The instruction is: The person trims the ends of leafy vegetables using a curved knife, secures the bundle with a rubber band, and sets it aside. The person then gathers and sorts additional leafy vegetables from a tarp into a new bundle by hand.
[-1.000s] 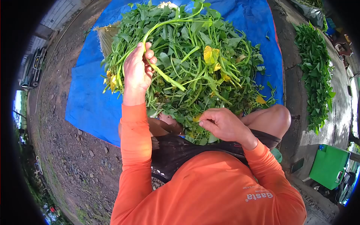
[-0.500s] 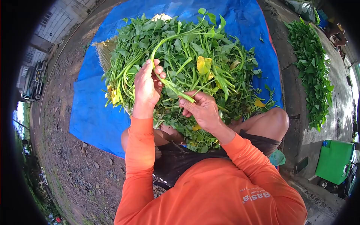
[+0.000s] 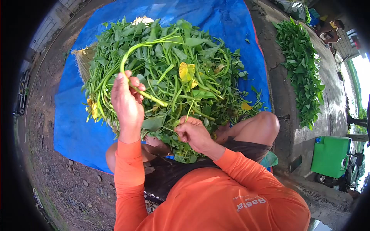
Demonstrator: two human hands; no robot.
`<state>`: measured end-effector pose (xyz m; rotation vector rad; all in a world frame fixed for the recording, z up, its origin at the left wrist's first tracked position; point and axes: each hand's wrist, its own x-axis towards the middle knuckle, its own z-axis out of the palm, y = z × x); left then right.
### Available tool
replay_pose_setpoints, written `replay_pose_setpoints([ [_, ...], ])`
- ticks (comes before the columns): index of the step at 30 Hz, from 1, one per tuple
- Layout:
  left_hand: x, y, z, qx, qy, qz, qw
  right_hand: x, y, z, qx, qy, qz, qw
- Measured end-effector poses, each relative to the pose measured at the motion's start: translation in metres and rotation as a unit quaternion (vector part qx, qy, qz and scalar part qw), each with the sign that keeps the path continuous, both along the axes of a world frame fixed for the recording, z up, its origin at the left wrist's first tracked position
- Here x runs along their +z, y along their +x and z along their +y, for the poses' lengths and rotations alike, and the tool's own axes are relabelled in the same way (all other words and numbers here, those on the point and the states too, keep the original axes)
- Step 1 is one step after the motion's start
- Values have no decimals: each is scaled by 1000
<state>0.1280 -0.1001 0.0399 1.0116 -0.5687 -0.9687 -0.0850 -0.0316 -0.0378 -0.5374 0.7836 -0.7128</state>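
My left hand point(image 3: 129, 102) is closed round a long, thick green stem point(image 3: 135, 48), which looks like water spinach. The stem arches up and to the right above the pile, and its bare lower end points right, towards my other hand. Apart from that end, my right hand point(image 3: 194, 134) is closed on a thin leaf stalk point(image 3: 189, 109), with a bit of green showing at the fingers. Beneath both hands spreads a big heap of leafy greens point(image 3: 158, 63). A yellow leaf point(image 3: 187, 72) lies on the heap.
The heap lies on a blue tarp point(image 3: 73, 129) between my bent legs. A long row of leafy bunches point(image 3: 300, 73) rests on the concrete at the right. A green box point(image 3: 330, 157) stands near the lower right. A seated person point(image 3: 331, 32) shows at the upper right.
My right hand has left the thick stem's lower end and come down towards me, now with a thin leaf stalk. My left hand keeps the stem. The whole view has shifted rightward.
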Motion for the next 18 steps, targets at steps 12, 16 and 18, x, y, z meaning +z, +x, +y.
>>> replay_pose_setpoints([
  [12, 8, -65, -8, -195, 75, -139, 968, 100, -61, -72, -31, -428, 328, 842],
  [16, 11, -153, -26, -262, 53, -1, 964, 82, -85, -102, -145, -434, 307, 835],
  [18, 6, -160, -51, -245, 77, -100, 961, 89, -117, -107, -175, -388, 354, 833],
])
